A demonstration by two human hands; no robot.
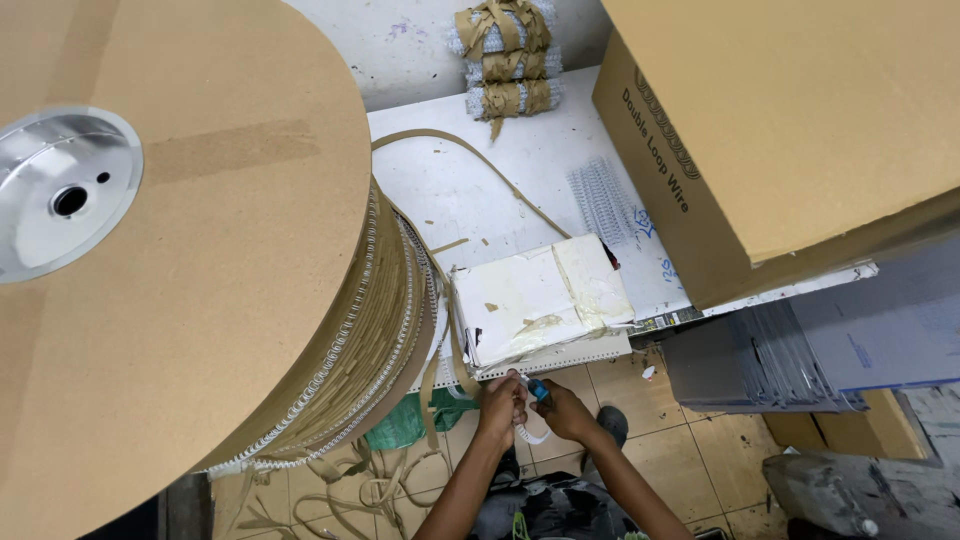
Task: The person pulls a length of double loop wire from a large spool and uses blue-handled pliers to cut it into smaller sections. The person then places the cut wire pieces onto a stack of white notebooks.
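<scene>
My left hand [500,400] pinches a strip of white loop binding wire [528,434] that curves down between both hands. My right hand [565,412] grips a small blue-handled cutter [538,389] at the strip, just under the edge of the white table [520,170]. The strip comes off a huge cardboard spool [180,260] with a metal hub [60,190], wound with wire and brown paper tape. A worn white block wrapped in tape [535,298] lies on the table right above my hands.
A big cardboard box [780,130] stands on the table at right. A short piece of loop wire [600,205] lies beside it, and taped wire bundles [505,55] sit at the back. Brown paper strips [340,485] litter the tiled floor; grey sheets [800,360] are stacked at right.
</scene>
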